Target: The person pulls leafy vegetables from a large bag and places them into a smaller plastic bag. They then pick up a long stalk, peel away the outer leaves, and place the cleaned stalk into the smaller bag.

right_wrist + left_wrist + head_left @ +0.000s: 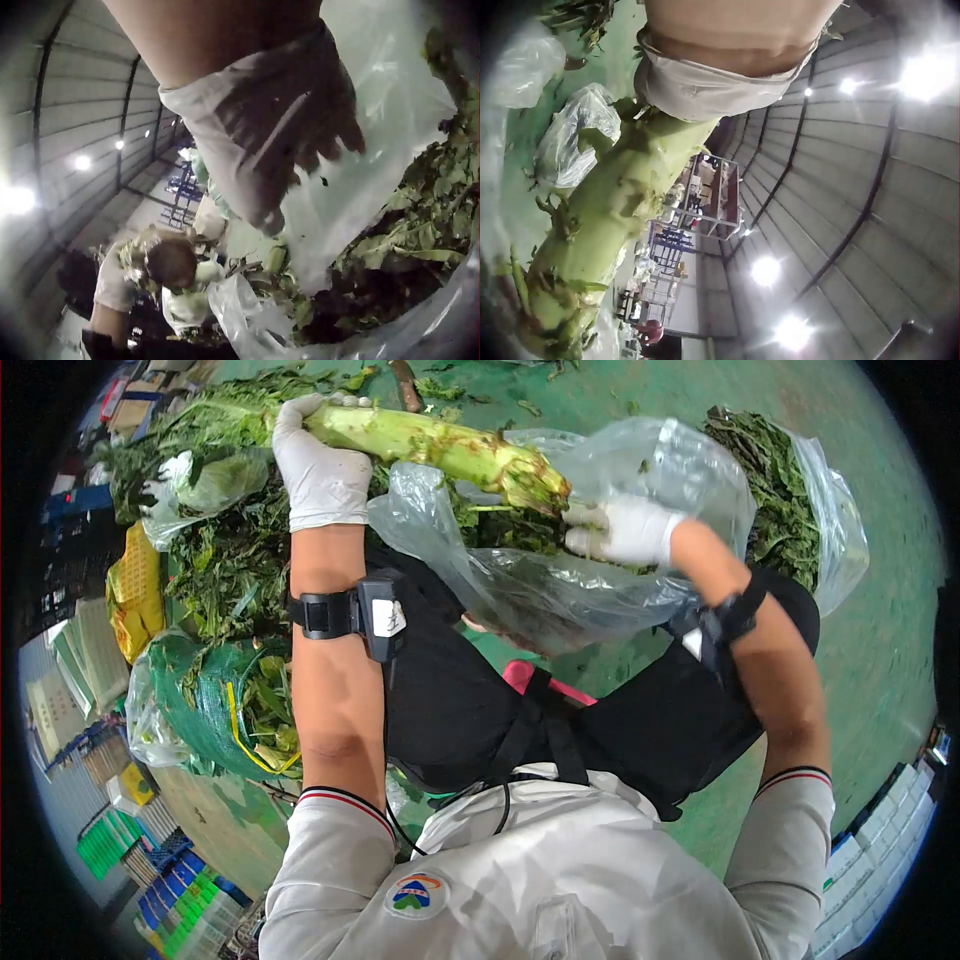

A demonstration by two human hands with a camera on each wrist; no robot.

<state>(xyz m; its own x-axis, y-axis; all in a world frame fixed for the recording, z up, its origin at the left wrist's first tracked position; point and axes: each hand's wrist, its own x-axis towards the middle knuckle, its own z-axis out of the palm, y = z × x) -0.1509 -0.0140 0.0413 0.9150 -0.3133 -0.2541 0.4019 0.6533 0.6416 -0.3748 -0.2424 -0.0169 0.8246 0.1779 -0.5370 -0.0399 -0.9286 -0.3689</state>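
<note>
A thick, pale-green celtuce stalk lies across the far side of my lap, its leafy top to the left. My left hand, in a white glove, grips it near that top. The stalk's scarred butt end points away from the hand in the left wrist view. My gloved right hand hangs just beyond the butt, over a clear plastic bag. Its fingers are loosely bent with nothing between them in the right wrist view. Torn leaves lie in the bag below that hand.
Another clear bag of dark leaves stands at the right. Leaf heaps and a green mesh sack sit at my left, beside a yellow sack. Scraps lie on the green floor.
</note>
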